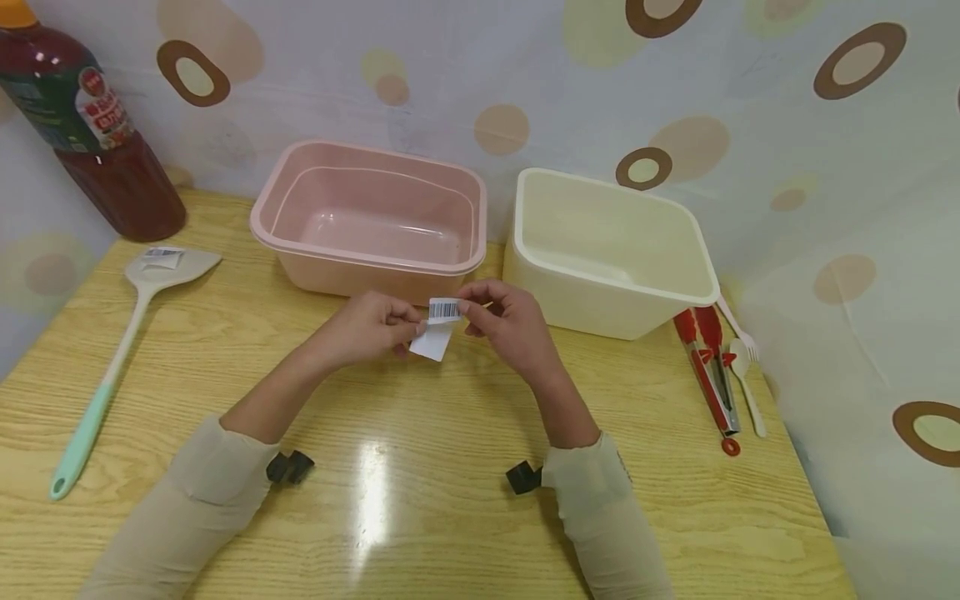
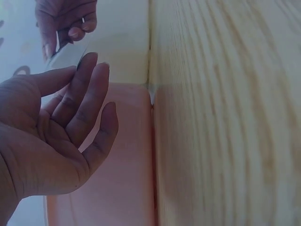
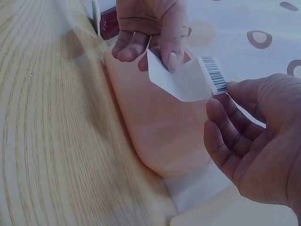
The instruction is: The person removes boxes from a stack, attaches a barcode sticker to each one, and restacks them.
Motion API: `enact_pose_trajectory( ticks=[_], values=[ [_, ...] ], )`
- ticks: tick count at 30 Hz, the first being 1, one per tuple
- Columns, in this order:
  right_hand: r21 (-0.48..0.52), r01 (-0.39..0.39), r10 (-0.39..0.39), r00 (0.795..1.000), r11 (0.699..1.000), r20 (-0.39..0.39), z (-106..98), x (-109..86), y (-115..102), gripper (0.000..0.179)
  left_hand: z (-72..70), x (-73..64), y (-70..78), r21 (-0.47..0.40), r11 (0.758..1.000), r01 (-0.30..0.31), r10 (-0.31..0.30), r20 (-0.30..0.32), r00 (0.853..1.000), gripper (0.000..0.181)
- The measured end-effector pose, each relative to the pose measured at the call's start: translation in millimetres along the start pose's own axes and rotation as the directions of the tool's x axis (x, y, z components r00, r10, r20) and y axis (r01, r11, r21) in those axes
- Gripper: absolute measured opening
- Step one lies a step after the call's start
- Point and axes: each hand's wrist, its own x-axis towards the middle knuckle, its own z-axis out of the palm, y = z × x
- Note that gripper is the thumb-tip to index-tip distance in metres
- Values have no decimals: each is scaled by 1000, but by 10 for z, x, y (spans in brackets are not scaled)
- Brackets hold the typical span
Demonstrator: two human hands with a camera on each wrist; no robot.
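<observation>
My left hand point(image 1: 369, 327) pinches a small white paper point(image 1: 431, 342) between thumb and index finger. At the paper's other end, my right hand point(image 1: 517, 323) pinches a barcode label point(image 1: 444, 311) by its edge. The right wrist view shows the label point(image 3: 214, 75) bent up at an angle from the white paper point(image 3: 181, 84), the two meeting along one side. Both hands are above the table, just in front of the pink bin point(image 1: 375, 262). In the left wrist view the paper is seen nearly edge-on between the left thumb and fingertip.
A cream bin point(image 1: 585, 300) stands right of the pink one. To the left lie a turner point(image 1: 120, 350) with a barcode label on its blade and a large bottle of red liquid point(image 1: 112, 150). Red tongs point(image 1: 708, 375), a fork point(image 1: 738, 329) and a spoon point(image 1: 746, 383) lie at the right.
</observation>
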Motion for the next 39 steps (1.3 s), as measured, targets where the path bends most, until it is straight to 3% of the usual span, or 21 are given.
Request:
enact_pose_trajectory(
  ticks=[7,14,20,24,29,36,39],
  values=[
    [3,-5,5,1000,1000,2,1,9,-1,12,-15,-14,-6,107,994,8,-9,8,1000,23],
    [3,-11,11,1000,1000,0,8,8,-11,13,-9,6,-58,134,991,20,-27,50,998,24],
    [1,-12,12,1000,1000,4,26,10,-4,12,6,14,-78,247,969,0,-25,99,995,34],
    [-8,-11,11,1000,1000,6,36,9,1,12,9,7,-85,257,966,-17,-18,135,991,38],
    [-10,-26,26,1000,1000,2,40,10,8,12,14,-2,-89,247,969,20,-61,158,986,29],
    [-6,-40,40,999,999,3,47,18,15,12,4,-32,-72,419,907,40,-99,121,988,44],
    [-5,-48,48,999,999,3,52,21,20,12,-14,-46,-50,442,895,53,-103,90,991,42]
  ],
)
